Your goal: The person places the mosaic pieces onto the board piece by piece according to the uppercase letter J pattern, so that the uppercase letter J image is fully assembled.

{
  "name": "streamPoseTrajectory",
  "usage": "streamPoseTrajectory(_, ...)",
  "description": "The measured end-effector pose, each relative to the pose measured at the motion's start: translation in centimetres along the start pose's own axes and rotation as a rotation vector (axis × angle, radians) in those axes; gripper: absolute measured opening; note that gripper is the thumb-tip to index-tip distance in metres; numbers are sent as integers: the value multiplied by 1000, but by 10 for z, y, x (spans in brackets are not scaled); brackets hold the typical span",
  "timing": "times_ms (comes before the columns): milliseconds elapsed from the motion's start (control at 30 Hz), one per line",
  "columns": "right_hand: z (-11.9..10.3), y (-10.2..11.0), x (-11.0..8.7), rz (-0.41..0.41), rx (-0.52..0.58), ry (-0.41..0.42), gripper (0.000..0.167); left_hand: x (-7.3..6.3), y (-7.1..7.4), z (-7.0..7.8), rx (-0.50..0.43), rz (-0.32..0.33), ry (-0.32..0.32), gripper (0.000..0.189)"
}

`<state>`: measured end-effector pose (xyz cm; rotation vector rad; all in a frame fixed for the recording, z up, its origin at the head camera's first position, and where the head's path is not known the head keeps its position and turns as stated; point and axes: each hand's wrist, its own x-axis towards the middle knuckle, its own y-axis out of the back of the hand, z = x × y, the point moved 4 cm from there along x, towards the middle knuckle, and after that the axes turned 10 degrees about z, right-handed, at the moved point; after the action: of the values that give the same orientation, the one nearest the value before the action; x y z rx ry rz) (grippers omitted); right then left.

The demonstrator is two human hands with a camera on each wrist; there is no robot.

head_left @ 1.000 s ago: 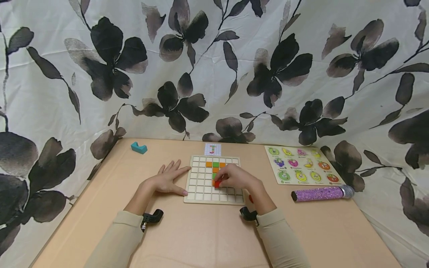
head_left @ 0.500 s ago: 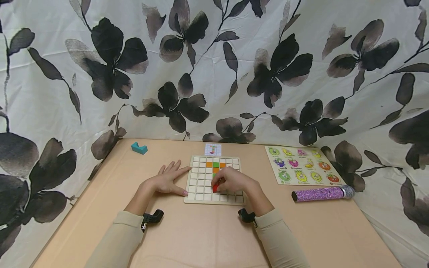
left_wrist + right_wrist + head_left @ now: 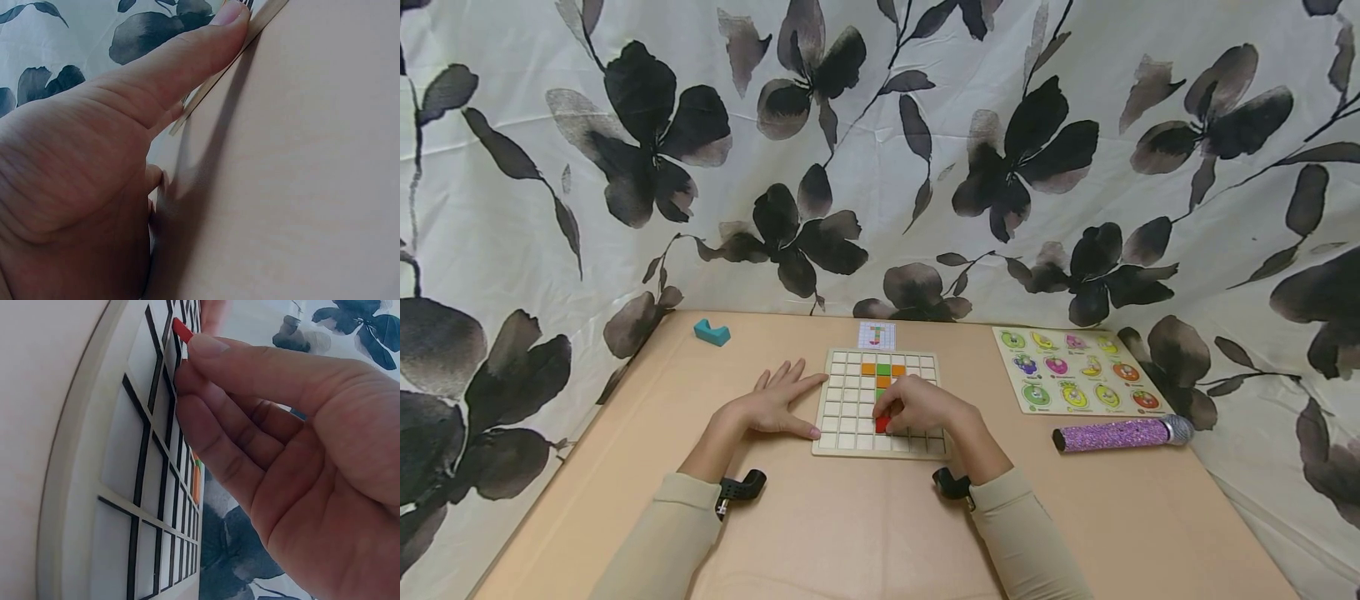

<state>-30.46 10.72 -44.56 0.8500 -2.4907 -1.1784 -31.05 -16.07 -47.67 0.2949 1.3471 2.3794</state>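
Observation:
My right hand (image 3: 928, 402) pinches a small red tile (image 3: 882, 425) between thumb and fingertips, low over the white grid board (image 3: 842, 442). In the right wrist view the red tile (image 3: 182, 329) is tilted, right at the grid cells, with the other fingers curled beneath the thumb. Orange and green tiles (image 3: 883, 369) form a row near the board's far side, and a column runs down from it, partly hidden by the hand. My left hand (image 3: 771, 406) lies spread at the board's left side, its thumb and index fingertips at the edge.
Behind the board lies a small grid card (image 3: 876, 335) with a coloured T-like figure. A teal block (image 3: 711, 332) stands back left. To the right are a sheet of fruit pictures (image 3: 1078, 371) and a purple glitter microphone (image 3: 1116, 434). A floral cloth (image 3: 895, 167) hangs behind the table.
My right hand has brought the red tile slightly nearer and left, to the column's lower end, and tilted it during the last second. The left hand stays where it was.

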Motion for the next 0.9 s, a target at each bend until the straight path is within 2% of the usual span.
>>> streamPoseTrajectory(367, 3, -2, 2, 23, -10, -2, 23, -1, 1, 2, -4, 0, -9, 105)
streamPoseTrajectory(667, 2, -3, 3, 30, -29, 38, 23, -1, 1, 1, -1, -2, 0, 106)
streamPoseTrajectory(900, 3, -4, 3, 24, -28, 15, 22, 1, -1, -1, 3, -3, -2, 105)
